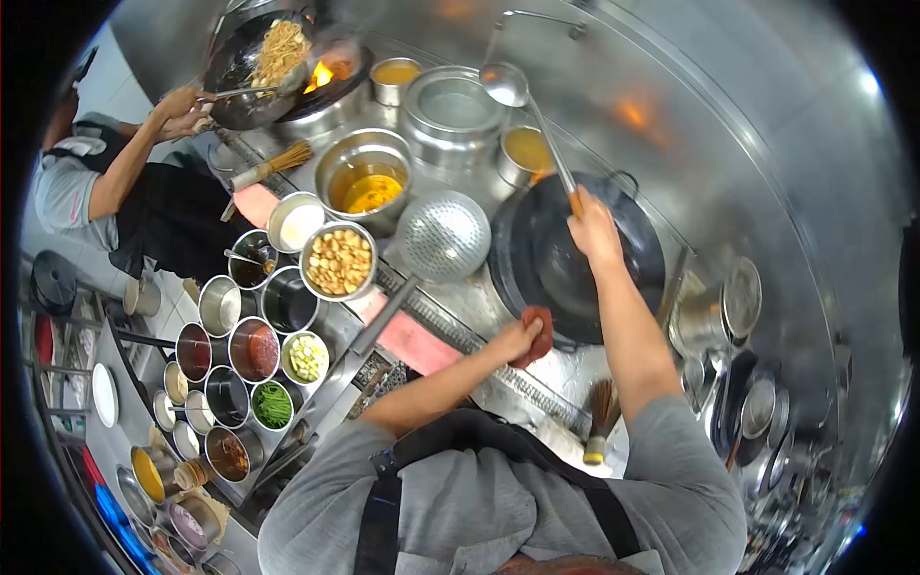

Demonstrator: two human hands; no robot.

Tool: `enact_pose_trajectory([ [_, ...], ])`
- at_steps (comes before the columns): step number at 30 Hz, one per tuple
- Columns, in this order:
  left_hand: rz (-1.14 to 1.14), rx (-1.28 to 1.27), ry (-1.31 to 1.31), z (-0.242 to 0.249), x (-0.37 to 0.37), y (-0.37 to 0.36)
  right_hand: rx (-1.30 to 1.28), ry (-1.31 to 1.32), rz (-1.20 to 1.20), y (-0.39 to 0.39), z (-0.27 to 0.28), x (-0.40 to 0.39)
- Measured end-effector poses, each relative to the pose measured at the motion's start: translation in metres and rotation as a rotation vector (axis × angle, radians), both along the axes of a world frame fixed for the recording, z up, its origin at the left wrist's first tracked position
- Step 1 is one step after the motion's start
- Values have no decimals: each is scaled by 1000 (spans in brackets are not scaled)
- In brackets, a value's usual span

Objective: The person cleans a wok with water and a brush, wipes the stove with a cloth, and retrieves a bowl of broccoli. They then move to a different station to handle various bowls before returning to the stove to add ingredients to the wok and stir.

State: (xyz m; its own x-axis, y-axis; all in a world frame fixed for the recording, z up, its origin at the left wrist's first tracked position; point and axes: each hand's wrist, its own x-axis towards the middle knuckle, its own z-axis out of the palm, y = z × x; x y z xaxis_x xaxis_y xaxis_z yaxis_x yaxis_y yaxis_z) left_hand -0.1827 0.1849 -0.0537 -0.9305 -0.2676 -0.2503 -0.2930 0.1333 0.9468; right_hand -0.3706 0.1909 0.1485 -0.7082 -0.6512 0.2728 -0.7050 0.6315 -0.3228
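My right hand (595, 228) is closed around the wooden-ended handle of a long metal ladle (544, 126). The ladle's bowl reaches up and left, above a metal pot of water (455, 101) and a small pot of yellow liquid (528, 150). Beneath that forearm sits a large black wok (551, 254) with nothing visible inside it. At the wok's near rim, my left hand (516, 342) grips a folded reddish-brown cloth (540, 335). Whether the cloth touches the wok's handle cannot be made out.
A co-worker (125, 182) tosses noodles (281, 53) in another wok over flame at upper left. Beside me lie a perforated strainer (443, 237), a bowl of browned chunks (338, 261) and several ingredient pots. A bamboo brush (602, 422) lies near my right elbow.
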Motion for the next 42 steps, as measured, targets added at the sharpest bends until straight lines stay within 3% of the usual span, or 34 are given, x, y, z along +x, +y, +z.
enact_pose_trajectory([
  [3, -11, -105, -111, 39, 60, -58, 174, -79, -26, -105, -15, -38],
  [5, 43, -212, -355, 43, 99, -94, 158, -110, -2, -149, -43, -54],
  [7, 151, -447, -247, -17, 139, -115, 141, -144, 13, -175, -56, -59],
  [8, 157, -450, -255, -31, 149, -119, -32, -606, -55, -183, -56, -60],
  [9, 194, -483, -104, -34, 156, -124, -212, -1062, -129, -188, -50, -57],
  [10, 227, -514, 53, -37, 158, -127, -525, -1245, -170, -186, -48, -46],
  [11, 223, -518, 57, -40, 158, -128, -531, -1243, -170, -180, -46, -43],
  [13, 178, -573, -218, -28, 156, -126, -816, -1443, -171, -163, -39, -37],
  [17, 299, -737, -168, -35, 156, -113, -966, -1480, -102, -84, -12, -18],
  [19, 399, -788, -97, -28, 160, -113, -1003, -1415, -141, -34, 12, 4],
  [22, 368, -736, -101, -32, 168, -114, -998, -1439, -22, 50, 24, 28],
  [26, 391, -796, -35, -3, 180, -103, -928, -1343, -99, 145, 41, 68],
  [30, 433, -838, 25, -8, 215, -85, -805, -1261, -189, 212, 38, 81],
  [31, 449, -835, 71, -11, 229, -80, -677, -1183, -223, 224, 36, 80],
  [33, 478, -638, -104, -15, 258, -65, -544, -1101, -250, 240, 30, 76],
  [36, 274, -452, -511, -72, 322, -53, -181, -606, -234, 250, 2, 53],
  [37, 201, -422, -658, -112, 352, -51, -171, -600, -214, 239, 10, 52],
  [38, -434, -615, -865, -184, 392, -60, -59, -424, -221, 221, 23, 54],
  [39, -1, -343, -897, -185, 429, -46, 45, -243, -223, 201, 31, 54],
  [40, 39, -450, -956, -249, 478, -31, 34, -152, -164, 183, 33, 48],
  [42, -23, -488, -943, -263, 494, -30, 66, -76, -110, 138, 31, 27],
])
